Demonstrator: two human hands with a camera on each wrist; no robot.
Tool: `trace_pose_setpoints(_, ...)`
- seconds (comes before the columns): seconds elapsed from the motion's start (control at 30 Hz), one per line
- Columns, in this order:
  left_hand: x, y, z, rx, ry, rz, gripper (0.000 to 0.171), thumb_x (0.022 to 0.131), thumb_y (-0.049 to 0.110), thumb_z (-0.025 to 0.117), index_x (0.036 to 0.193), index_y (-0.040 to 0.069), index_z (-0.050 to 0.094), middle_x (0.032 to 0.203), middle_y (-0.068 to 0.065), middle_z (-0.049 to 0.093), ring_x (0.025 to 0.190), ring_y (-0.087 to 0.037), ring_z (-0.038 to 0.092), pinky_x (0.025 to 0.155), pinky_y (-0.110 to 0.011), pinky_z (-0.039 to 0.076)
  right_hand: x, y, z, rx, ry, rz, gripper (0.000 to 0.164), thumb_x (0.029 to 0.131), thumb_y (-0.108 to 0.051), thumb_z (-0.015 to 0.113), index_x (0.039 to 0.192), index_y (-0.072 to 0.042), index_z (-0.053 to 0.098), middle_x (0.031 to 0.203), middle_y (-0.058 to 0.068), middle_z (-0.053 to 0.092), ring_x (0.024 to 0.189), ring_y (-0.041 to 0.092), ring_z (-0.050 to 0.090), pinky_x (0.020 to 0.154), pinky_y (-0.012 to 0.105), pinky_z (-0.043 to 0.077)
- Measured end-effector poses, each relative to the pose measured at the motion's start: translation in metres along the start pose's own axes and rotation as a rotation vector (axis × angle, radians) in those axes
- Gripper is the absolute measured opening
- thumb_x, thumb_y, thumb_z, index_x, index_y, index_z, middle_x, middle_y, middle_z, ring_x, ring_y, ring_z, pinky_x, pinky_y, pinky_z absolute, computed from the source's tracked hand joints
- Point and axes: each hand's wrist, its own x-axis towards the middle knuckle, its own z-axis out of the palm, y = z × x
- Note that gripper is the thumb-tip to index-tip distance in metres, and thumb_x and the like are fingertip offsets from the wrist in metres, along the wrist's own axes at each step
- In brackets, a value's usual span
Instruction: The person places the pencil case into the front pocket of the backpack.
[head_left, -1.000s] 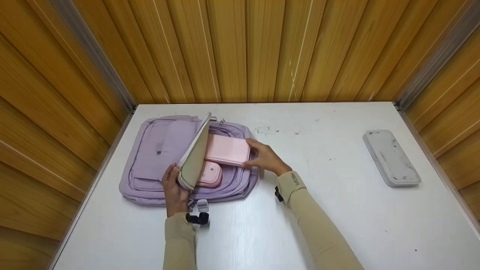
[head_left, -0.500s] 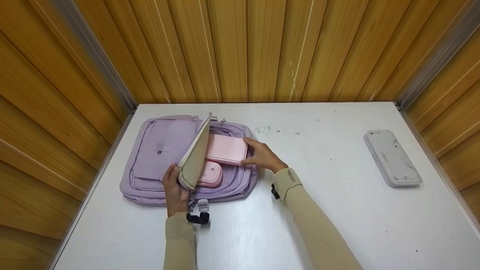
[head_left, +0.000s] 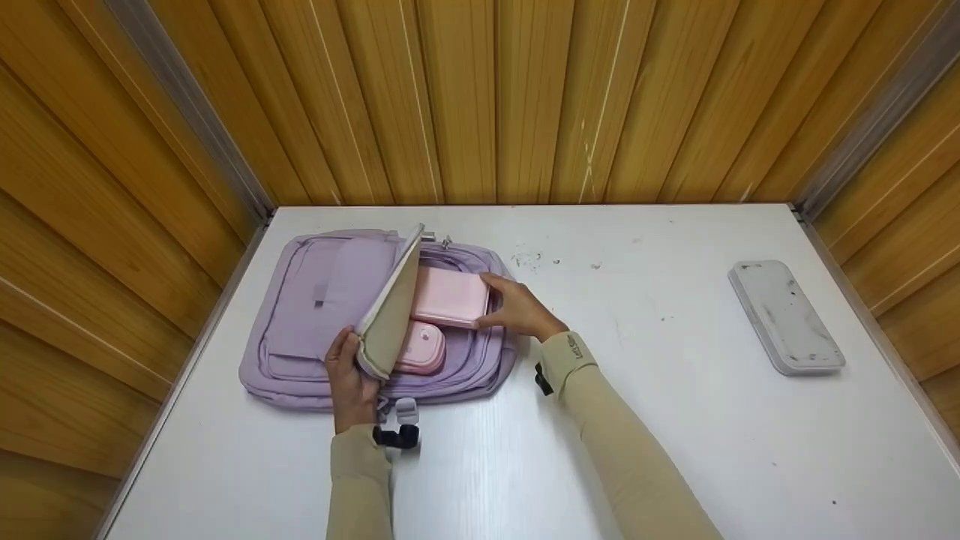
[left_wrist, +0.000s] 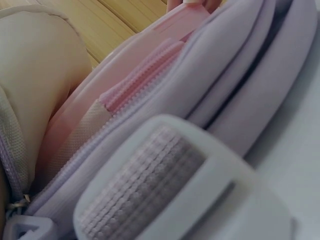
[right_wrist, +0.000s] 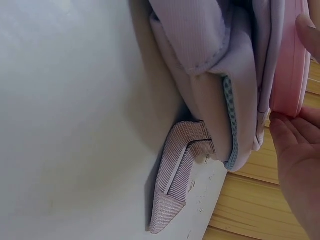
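A lilac backpack (head_left: pixel 300 330) lies flat on the white table, its front compartment unzipped. My left hand (head_left: pixel 351 382) pinches the edge of the lifted flap (head_left: pixel 390 322), whose pale lining faces right. With thumb and fingers on opposite edges, my right hand (head_left: pixel 521 307) grips the right end of a flat pink rectangular case (head_left: pixel 452 298); its left end is hidden under the flap. A smaller pink zippered pouch (head_left: pixel 423 349) with rounded corners sits in the compartment, nearer me and partly covered. In the right wrist view, fingers (right_wrist: pixel 287 135) touch the end of the pink case (right_wrist: pixel 291 65).
A scuffed grey-white oblong case (head_left: pixel 785 316) lies at the table's right side. A strap buckle (head_left: pixel 406 410) sticks out from the backpack's near edge. Wood-patterned panels (head_left: pixel 525 97) stand behind the table (head_left: pixel 637 450) and on both sides.
My right hand has moved slightly left, and the pink rectangular case has slid a little farther under the flap. My left hand and the flap stay about where they were.
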Motion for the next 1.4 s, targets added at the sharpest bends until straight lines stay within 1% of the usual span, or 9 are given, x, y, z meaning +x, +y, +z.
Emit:
trace_pose_setpoints(0.07, 0.001, 0.0, 0.0, -0.01, -0.003, -0.003, 0.009, 0.079, 0.003, 0.075, 0.088, 0.006, 0.076, 0.086, -0.008, 0.072, 0.08, -0.019, 0.07, 0.071, -0.029, 0.058, 0.001, -0.002, 0.0, -0.004, -0.003, -0.001, 0.094, 0.069, -0.015, 0.085, 0.147, -0.001, 0.034, 0.153, 0.014, 0.036, 0.143, 0.027, 0.031, 0.12, 0.036, 0.022)
trace_pose_setpoints(0.3, 0.0, -0.001, 0.0, 0.009, 0.031, 0.001, 0.009, 0.078, 0.003, 0.076, 0.087, 0.006, 0.075, 0.085, -0.007, 0.072, 0.08, -0.018, 0.069, 0.071, -0.028, 0.057, 0.001, -0.005, 0.0, 0.009, -0.008, 0.01, 0.096, 0.069, -0.017, 0.086, 0.147, -0.002, 0.033, 0.153, 0.013, 0.035, 0.144, 0.027, 0.03, 0.12, 0.036, 0.021)
trace_pose_setpoints(0.47, 0.0, -0.003, 0.0, 0.0, 0.038, 0.002, 0.011, 0.076, 0.004, 0.077, 0.086, 0.007, 0.075, 0.084, -0.006, 0.072, 0.079, -0.017, 0.069, 0.071, -0.028, 0.058, -0.001, -0.004, -0.002, 0.007, -0.003, 0.001, 0.096, 0.069, -0.018, 0.086, 0.147, -0.001, 0.033, 0.154, 0.013, 0.034, 0.144, 0.027, 0.028, 0.12, 0.037, 0.019)
trace_pose_setpoints(0.77, 0.0, -0.004, 0.0, 0.013, 0.061, 0.009, 0.013, 0.074, 0.006, 0.079, 0.086, 0.007, 0.075, 0.084, -0.005, 0.072, 0.079, -0.017, 0.069, 0.071, -0.027, 0.057, -0.002, -0.005, -0.007, 0.009, 0.014, 0.016, 0.094, 0.068, -0.018, 0.087, 0.146, -0.002, 0.036, 0.152, 0.015, 0.038, 0.143, 0.029, 0.031, 0.12, 0.039, 0.022)
trace_pose_setpoints(1.0, 0.001, -0.002, -0.001, 0.007, 0.014, 0.021, 0.009, 0.079, 0.003, 0.075, 0.087, 0.006, 0.075, 0.085, -0.006, 0.072, 0.08, -0.017, 0.069, 0.073, -0.027, 0.057, 0.002, -0.006, -0.007, -0.007, 0.019, 0.002, 0.092, 0.068, -0.017, 0.087, 0.144, 0.0, 0.039, 0.149, 0.017, 0.041, 0.141, 0.03, 0.034, 0.119, 0.038, 0.025)
trace_pose_setpoints(1.07, 0.001, -0.002, -0.002, 0.001, 0.01, 0.026, 0.009, 0.08, 0.001, 0.074, 0.087, 0.005, 0.075, 0.084, -0.007, 0.072, 0.08, -0.017, 0.07, 0.072, -0.027, 0.058, 0.003, -0.007, -0.006, -0.008, 0.02, 0.001, 0.091, 0.068, -0.015, 0.087, 0.144, 0.001, 0.039, 0.149, 0.018, 0.041, 0.141, 0.03, 0.035, 0.118, 0.038, 0.025)
trace_pose_setpoints(1.27, 0.001, -0.003, -0.003, 0.001, 0.042, 0.03, 0.01, 0.076, 0.002, 0.077, 0.085, 0.005, 0.075, 0.082, -0.006, 0.072, 0.078, -0.017, 0.069, 0.072, -0.026, 0.057, 0.005, -0.01, 0.0, 0.052, 0.026, 0.008, 0.089, 0.067, -0.011, 0.086, 0.143, -0.002, 0.041, 0.147, 0.015, 0.045, 0.14, 0.026, 0.037, 0.118, 0.035, 0.025)
trace_pose_setpoints(1.33, 0.001, -0.003, -0.003, 0.02, 0.046, 0.033, 0.01, 0.075, 0.004, 0.078, 0.085, 0.007, 0.075, 0.082, -0.005, 0.072, 0.077, -0.016, 0.069, 0.071, -0.026, 0.057, 0.006, -0.012, 0.002, 0.076, 0.028, 0.007, 0.087, 0.067, -0.008, 0.086, 0.142, -0.002, 0.043, 0.146, 0.014, 0.046, 0.139, 0.025, 0.038, 0.118, 0.034, 0.026)
trace_pose_setpoints(1.4, 0.0, -0.003, -0.003, 0.017, 0.042, 0.034, 0.01, 0.076, 0.004, 0.077, 0.085, 0.007, 0.075, 0.082, -0.005, 0.072, 0.077, -0.016, 0.069, 0.071, -0.026, 0.057, 0.008, -0.013, 0.003, 0.084, 0.033, 0.007, 0.086, 0.067, -0.007, 0.086, 0.142, -0.002, 0.044, 0.146, 0.014, 0.047, 0.138, 0.026, 0.04, 0.118, 0.035, 0.027)
